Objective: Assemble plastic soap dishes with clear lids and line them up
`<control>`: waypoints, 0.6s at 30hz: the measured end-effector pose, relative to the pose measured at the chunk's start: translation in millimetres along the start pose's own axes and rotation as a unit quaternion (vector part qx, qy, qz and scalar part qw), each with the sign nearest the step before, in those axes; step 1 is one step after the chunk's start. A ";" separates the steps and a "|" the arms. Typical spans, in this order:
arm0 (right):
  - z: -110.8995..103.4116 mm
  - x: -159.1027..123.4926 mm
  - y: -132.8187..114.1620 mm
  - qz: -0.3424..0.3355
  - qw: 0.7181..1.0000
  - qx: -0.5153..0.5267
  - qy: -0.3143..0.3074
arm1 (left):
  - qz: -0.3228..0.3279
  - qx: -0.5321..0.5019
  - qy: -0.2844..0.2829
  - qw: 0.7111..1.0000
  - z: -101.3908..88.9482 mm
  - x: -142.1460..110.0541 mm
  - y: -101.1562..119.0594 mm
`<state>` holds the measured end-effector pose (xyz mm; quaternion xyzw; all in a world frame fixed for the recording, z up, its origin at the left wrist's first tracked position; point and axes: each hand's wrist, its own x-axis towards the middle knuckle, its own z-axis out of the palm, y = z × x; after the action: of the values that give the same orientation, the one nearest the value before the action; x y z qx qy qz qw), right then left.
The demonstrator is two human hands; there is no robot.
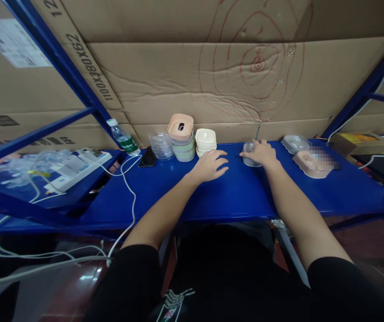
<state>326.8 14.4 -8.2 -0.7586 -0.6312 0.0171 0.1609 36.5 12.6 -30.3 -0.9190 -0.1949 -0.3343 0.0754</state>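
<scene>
My left hand (pixel 210 164) lies flat on the blue shelf (pixel 235 192) with fingers spread, empty, just right of a stack of cream dishes (pixel 205 141). My right hand (pixel 260 153) rests on a small clear round container (pixel 249 154), fingers curled over its rim. A thin stick-like tool (pixel 258 131) leans at the cardboard wall just behind that container. A stack of green and grey boxes topped by a pink lid (pixel 181 135) stands left of the cream dishes.
A pile of clear lids (pixel 161 146), a black phone (pixel 148 157) and a water bottle (pixel 123 137) stand at the back left. A white power strip (pixel 74 166) with cables lies further left. A clear lid (pixel 295 143) and pink tray (pixel 312 163) lie to the right.
</scene>
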 end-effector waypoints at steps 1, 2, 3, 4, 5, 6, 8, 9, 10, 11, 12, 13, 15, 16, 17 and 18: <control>-0.8 1.1 0.8 -0.023 1.000 0.003 -0.012 | -0.003 -0.001 -0.007 1.000 0.7 -1.1 -1.8; -1.0 2.5 1.6 -0.064 0.997 0.011 -0.028 | -0.009 -0.003 -0.014 1.000 0.9 -2.1 -3.7; -0.7 3.9 2.3 -0.119 0.991 0.027 -0.048 | -0.016 -0.004 -0.019 1.000 0.7 -3.0 -5.4; -0.1 5.3 2.8 -0.178 0.980 0.048 -0.070 | -0.024 -0.006 -0.023 0.999 0.2 -3.7 -6.8; 0.7 6.2 3.1 -0.230 0.966 0.073 -0.086 | -0.031 -0.009 -0.028 0.999 -0.3 -4.2 -8.1; 1.3 6.7 3.1 -0.268 0.954 0.097 -0.095 | -0.035 -0.012 -0.031 0.999 -0.8 -4.6 -9.0; 1.7 6.0 2.3 -0.291 0.944 0.125 -0.092 | -0.036 -0.018 -0.036 0.999 -1.3 -4.8 -10.1; 1.3 5.0 1.7 -0.282 0.947 0.124 -0.088 | -0.034 -0.021 -0.037 0.999 -1.2 -4.8 -10.3; 0.4 3.9 1.0 -0.266 0.953 0.116 -0.088 | -0.033 -0.024 -0.037 0.998 -1.0 -4.8 -10.4; -0.6 2.7 0.4 -0.247 0.959 0.103 -0.092 | -0.031 -0.026 -0.036 0.999 -0.7 -4.9 -10.5; -1.8 1.7 -0.1 -0.229 0.964 0.091 -0.100 | -0.030 -0.028 -0.035 0.999 -0.4 -4.9 -10.6; -3.0 1.0 -0.5 -0.216 0.967 0.082 -0.108 | -0.028 -0.028 -0.035 0.999 -0.1 -5.1 -10.7; -4.7 0.4 -1.2 -0.211 0.966 0.081 -0.125 | -0.026 -0.023 -0.037 0.999 0.1 -5.6 -11.3; -5.0 0.4 -1.6 -0.217 0.963 0.088 -0.135 | -0.028 -0.019 -0.039 0.999 0.0 -6.0 -11.7; -4.9 0.6 -2.1 -0.227 0.958 0.099 -0.146 | -0.031 -0.016 -0.042 0.998 0.0 -6.4 -12.2; -4.5 0.8 -2.5 -0.239 0.951 0.113 -0.158 | -0.036 -0.013 -0.046 0.998 -0.1 -6.8 -12.7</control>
<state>325.6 14.6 -3.2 -0.5499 -0.8053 0.1688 0.1435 26.5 22.2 -34.5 -0.9266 -0.2264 -0.2971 0.0428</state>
